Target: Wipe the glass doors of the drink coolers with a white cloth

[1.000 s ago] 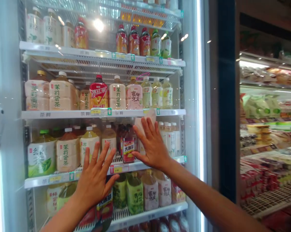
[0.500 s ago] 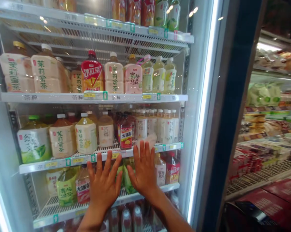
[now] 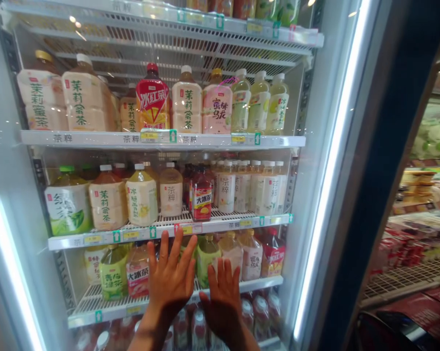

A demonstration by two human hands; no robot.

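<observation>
My left hand [image 3: 171, 275] is raised with its fingers spread, palm facing the drinks cooler, and holds nothing. It covers part of the fourth shelf, beside a pink-labelled iced tea bottle [image 3: 138, 273]. Lower and to its right, my right hand [image 3: 225, 295] is also stretched out and bare of any object. Behind its fingertips stand a green-labelled bottle [image 3: 208, 261] and a pale-labelled bottle [image 3: 231, 251]. Light spots over the view look like reflections on a glass pane in front of the shelves. Whether my palms touch it I cannot tell.
Several rows of tea bottles fill the white wire shelves, among them a red-labelled bottle [image 3: 152, 100] and a dark red iced tea bottle [image 3: 201, 197]. A bright light strip [image 3: 329, 170] lines the right side. Farther right stands another stocked rack [image 3: 391, 287].
My right hand has dropped from the third shelf's edge to the fourth shelf. My left hand sits slightly further right in view. The camera view has shifted, showing the cooler further right.
</observation>
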